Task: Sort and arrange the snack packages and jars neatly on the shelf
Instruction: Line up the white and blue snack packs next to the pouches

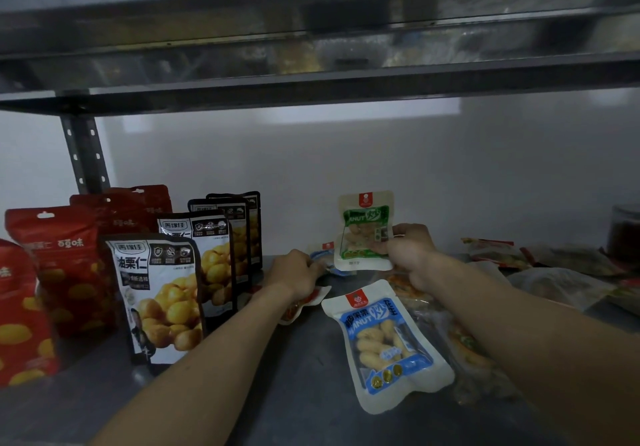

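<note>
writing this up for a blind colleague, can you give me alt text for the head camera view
The right hand holds a green peanut packet upright on a grey metal shelf, while the left hand reaches for small packets behind. A blue peanut packet lies flat in front; red pouches and black-and-white chestnut pouches stand in rows on the left.

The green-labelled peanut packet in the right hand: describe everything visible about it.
The green-labelled peanut packet is a small, glossy white plastic pouch with a red logo at the top, a green band printed with white lettering, and a clear window showing pale nuts. It looks sealed and stands upright, facing the camera, near the back of the shelf. The right hand pinches its right edge; its bottom edge sits at the shelf surface.
</note>
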The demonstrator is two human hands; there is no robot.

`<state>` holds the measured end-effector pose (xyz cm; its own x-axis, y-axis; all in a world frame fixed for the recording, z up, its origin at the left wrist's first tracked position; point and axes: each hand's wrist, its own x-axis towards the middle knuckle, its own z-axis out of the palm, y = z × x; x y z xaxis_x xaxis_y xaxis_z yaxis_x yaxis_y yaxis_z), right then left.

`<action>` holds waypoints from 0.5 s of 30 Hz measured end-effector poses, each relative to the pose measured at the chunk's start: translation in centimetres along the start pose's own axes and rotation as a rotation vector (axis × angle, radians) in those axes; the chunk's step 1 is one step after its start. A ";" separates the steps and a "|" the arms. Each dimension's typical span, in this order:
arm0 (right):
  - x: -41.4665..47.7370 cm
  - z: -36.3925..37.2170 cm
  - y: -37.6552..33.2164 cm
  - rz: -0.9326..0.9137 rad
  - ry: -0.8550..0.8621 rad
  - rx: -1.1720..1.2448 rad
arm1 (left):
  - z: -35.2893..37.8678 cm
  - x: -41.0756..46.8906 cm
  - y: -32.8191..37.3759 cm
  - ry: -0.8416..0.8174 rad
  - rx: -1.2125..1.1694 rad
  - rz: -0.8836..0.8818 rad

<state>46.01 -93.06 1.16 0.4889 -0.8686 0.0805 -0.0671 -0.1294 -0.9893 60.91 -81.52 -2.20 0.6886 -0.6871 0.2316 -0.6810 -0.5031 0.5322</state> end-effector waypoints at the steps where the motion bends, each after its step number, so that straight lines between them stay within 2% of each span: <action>1: 0.0 -0.1 0.0 -0.002 0.004 -0.003 | 0.1 0.0 -0.1 0.008 0.003 -0.001; 15: -0.7 -0.4 -0.4 0.004 -0.001 0.016 | -0.6 -1.0 -0.2 0.067 0.039 0.042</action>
<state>45.35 -92.57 1.57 0.4892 -0.8689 0.0760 -0.0551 -0.1177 -0.9915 60.53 -80.37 -2.08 0.6736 -0.6720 0.3077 -0.7178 -0.4955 0.4891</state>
